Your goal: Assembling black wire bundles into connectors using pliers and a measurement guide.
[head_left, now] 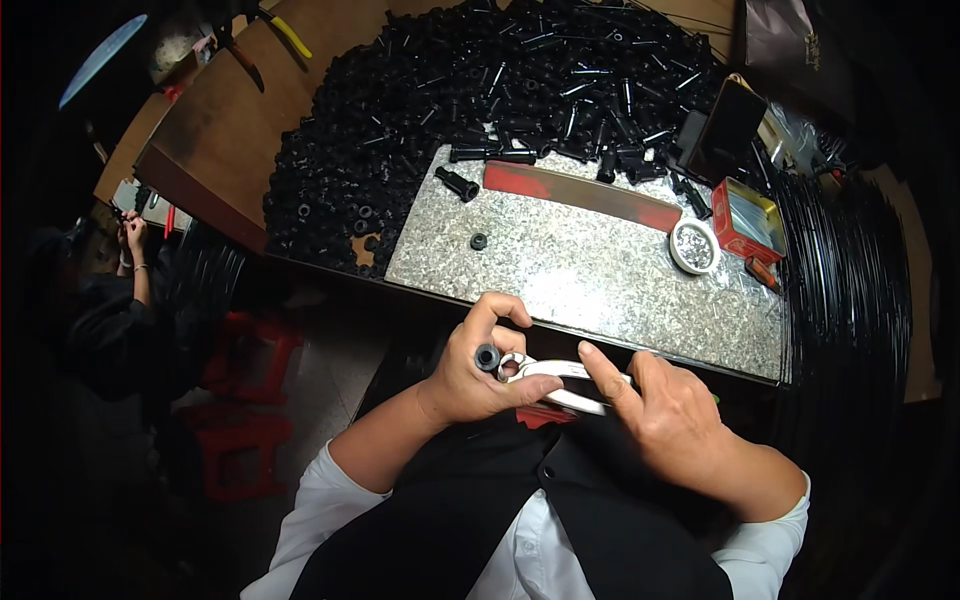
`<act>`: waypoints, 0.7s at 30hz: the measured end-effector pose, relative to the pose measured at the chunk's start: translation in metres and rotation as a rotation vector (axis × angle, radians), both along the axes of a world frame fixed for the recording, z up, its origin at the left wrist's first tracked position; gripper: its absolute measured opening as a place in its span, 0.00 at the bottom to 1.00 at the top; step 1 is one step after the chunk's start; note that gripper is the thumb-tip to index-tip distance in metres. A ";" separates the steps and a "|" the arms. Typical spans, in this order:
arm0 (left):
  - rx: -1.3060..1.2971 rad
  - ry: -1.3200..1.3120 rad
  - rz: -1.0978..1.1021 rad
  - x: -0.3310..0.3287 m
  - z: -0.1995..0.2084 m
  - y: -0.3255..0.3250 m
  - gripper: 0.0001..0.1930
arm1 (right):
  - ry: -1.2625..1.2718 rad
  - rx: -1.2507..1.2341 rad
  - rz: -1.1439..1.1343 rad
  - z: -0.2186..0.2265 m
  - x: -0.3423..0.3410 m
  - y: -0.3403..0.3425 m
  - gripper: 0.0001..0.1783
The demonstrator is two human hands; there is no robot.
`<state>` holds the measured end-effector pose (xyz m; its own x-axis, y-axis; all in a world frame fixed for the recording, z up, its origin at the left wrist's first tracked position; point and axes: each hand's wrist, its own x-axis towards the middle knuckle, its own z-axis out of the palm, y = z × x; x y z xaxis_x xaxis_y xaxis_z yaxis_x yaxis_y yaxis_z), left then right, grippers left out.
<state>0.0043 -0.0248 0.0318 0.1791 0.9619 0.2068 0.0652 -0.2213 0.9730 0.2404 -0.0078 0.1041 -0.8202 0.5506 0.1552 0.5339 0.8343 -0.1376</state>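
The person in front of me wears a black vest (430, 540) over a white shirt (500, 570). The vest's V-shaped neckline shows a wedge of that shirt, a small pale button (530, 546) on it, and a round dark fastener (546, 471) sits near the point. Both white sleeves (765, 545) end partway along the forearms (385, 440), creased and a little loose; the hands (680, 410) are bare.

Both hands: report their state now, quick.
Left hand: closed, holding black tubular part, thumb on silver tool.
Right hand: half-curled at silver tool, forefinger extended; grip unclear.
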 end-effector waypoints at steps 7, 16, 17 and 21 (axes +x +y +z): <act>0.052 -0.042 0.111 0.005 -0.004 0.004 0.31 | 0.018 -0.039 -0.038 -0.004 -0.005 0.000 0.35; 0.074 -0.182 0.112 -0.018 0.004 0.007 0.34 | 0.053 -0.172 -0.041 0.003 -0.001 0.011 0.38; 0.364 -0.084 0.109 -0.032 0.012 0.019 0.30 | 0.003 -0.185 -0.100 0.005 0.001 0.014 0.40; 0.453 -0.546 0.259 -0.079 0.094 0.008 0.41 | 0.026 -0.053 -0.323 -0.021 0.015 0.042 0.41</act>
<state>-0.0749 -0.0164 0.1254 -0.2827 0.7590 0.5865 -0.2954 -0.6506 0.6996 0.2556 0.0343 0.0829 -0.5976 0.7898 0.1382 0.7658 0.6133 -0.1934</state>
